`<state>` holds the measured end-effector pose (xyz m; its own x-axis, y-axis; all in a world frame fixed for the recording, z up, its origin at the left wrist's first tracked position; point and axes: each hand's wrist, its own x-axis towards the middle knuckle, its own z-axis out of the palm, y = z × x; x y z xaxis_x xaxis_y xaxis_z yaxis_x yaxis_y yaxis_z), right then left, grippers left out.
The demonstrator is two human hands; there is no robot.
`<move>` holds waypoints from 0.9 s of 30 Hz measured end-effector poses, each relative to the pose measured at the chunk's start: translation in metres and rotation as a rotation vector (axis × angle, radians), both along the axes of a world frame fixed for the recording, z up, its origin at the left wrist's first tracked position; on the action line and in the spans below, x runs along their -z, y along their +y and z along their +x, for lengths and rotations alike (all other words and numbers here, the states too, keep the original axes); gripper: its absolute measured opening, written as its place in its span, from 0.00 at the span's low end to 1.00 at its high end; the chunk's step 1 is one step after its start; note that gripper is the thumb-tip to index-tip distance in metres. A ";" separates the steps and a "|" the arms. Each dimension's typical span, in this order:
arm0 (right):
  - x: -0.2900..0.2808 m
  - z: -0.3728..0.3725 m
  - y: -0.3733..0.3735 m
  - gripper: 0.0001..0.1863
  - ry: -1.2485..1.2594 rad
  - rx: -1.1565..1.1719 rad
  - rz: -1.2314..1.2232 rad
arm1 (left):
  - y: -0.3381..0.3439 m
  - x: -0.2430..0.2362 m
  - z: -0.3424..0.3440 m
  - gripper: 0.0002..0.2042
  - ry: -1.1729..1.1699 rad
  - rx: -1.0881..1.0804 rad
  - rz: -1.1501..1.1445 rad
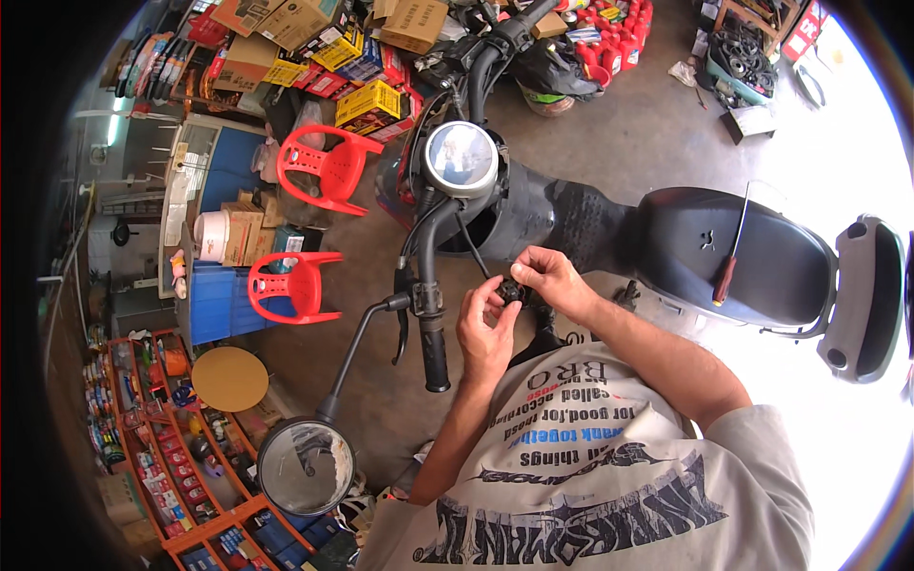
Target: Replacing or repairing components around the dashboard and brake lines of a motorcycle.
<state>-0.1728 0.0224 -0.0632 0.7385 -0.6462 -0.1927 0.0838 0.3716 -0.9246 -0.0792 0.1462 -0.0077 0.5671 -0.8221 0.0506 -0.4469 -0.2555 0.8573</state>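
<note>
Between my hands, in front of my chest, is a small black part with a rounded, uneven shape; its exact kind cannot be made out. My left hand grips it from the left between thumb and fingers. From the right, my right hand pinches its upper side, the thumb and forefinger close together. Both hands are beside the body of a dark electric scooter. On its black seat lies a long screwdriver with a red and yellow handle.
The scooter's handlebar with black grip and round mirror reaches out at left. Two red plastic chairs stand beyond it. Stacked cartons, red bottles and a parts bin are farther off. Orange shelves line the lower left.
</note>
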 end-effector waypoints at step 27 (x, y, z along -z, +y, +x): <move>-0.011 0.004 -0.001 0.15 0.058 0.007 0.070 | -0.009 -0.009 0.006 0.18 -0.026 0.048 -0.014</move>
